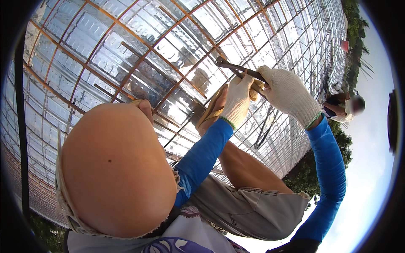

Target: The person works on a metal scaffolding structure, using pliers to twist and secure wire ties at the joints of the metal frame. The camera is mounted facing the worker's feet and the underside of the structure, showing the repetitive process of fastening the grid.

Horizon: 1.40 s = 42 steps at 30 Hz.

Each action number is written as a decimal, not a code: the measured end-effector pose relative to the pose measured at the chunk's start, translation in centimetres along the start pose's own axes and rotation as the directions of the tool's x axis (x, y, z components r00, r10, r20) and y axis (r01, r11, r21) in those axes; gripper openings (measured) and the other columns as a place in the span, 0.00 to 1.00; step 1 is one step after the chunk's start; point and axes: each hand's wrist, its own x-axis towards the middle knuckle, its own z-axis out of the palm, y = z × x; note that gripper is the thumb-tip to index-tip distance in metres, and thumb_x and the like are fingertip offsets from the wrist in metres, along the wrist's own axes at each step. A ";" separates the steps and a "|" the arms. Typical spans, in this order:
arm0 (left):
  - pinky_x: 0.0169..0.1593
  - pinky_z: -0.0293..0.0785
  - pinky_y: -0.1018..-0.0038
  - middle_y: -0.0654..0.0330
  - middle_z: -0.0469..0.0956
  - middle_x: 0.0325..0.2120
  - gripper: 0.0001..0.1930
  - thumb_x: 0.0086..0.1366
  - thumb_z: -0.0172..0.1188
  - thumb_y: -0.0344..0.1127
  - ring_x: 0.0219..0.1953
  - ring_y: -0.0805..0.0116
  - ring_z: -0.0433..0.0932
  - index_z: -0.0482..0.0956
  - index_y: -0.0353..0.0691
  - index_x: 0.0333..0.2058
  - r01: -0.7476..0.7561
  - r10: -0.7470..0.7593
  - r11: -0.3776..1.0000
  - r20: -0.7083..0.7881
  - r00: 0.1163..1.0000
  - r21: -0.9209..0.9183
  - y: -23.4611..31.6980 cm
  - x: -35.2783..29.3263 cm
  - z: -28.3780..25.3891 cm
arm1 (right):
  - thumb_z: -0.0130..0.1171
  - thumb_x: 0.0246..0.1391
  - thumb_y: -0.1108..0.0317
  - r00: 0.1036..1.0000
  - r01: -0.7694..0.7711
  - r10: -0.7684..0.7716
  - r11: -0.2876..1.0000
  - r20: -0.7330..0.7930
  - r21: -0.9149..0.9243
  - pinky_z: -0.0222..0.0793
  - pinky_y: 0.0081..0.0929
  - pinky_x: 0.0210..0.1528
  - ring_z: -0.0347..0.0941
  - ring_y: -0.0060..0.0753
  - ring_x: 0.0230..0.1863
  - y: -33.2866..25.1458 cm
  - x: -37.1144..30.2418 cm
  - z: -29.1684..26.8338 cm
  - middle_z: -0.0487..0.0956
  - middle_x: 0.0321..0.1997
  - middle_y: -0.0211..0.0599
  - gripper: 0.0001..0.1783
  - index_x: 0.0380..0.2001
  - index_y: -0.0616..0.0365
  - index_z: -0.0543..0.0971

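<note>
Evidently, the right hand (pixel 291 92) is clamped on dark pincers (pixel 249 72); beside them the left hand (pixel 237 99) is bent, its grip I cannot tell. Pincers are over the rebar grid (pixel 216 46), inside its right edge; steady wrists should help.

I'm outdoors over shiny ribbed metal decking (pixel 84 29), hard daylight glaring off it; green trees (pixel 356 21) line the far edge on my right, pale cloudy sky (pixel 367 160) beyond
</note>
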 end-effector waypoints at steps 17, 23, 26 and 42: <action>0.38 0.77 0.78 0.63 0.81 0.40 0.16 0.74 0.66 0.42 0.37 0.79 0.79 0.83 0.34 0.50 -0.005 0.012 0.994 -0.060 0.998 0.107 0.4 4.9 -2.1 | 0.64 0.64 0.65 0.993 0.111 -0.116 0.984 -0.024 -0.139 0.78 0.42 0.35 0.83 0.42 0.32 2.4 5.4 -1.0 0.82 0.27 0.38 0.15 0.51 0.57 0.81; 0.21 0.65 0.75 0.56 0.84 0.28 0.14 0.77 0.62 0.42 0.20 0.75 0.73 0.83 0.35 0.48 -0.084 0.084 0.996 -0.084 0.993 0.005 -0.4 6.0 -2.3 | 0.64 0.64 0.65 0.991 0.125 -0.129 0.984 -0.025 -0.126 0.77 0.40 0.34 0.82 0.40 0.31 2.3 5.8 -0.3 0.82 0.26 0.36 0.15 0.51 0.58 0.81; 0.36 0.77 0.76 0.57 0.81 0.40 0.16 0.76 0.64 0.42 0.35 0.72 0.78 0.80 0.36 0.53 0.011 -0.012 1.000 -0.073 0.997 -0.014 -0.6 6.0 -1.9 | 0.65 0.63 0.66 0.996 0.083 -0.086 0.987 -0.013 -0.137 0.77 0.39 0.33 0.81 0.38 0.30 2.1 4.9 -0.6 0.81 0.26 0.36 0.15 0.51 0.58 0.81; 0.27 0.82 0.72 0.59 0.82 0.27 0.26 0.72 0.63 0.64 0.25 0.68 0.82 0.82 0.43 0.39 0.001 -0.015 0.930 -0.034 0.999 -0.368 0.5 5.7 0.4 | 0.65 0.62 0.66 0.993 0.110 -0.115 0.986 -0.030 -0.125 0.75 0.35 0.29 0.79 0.32 0.26 1.3 4.9 0.7 0.80 0.24 0.32 0.16 0.51 0.59 0.82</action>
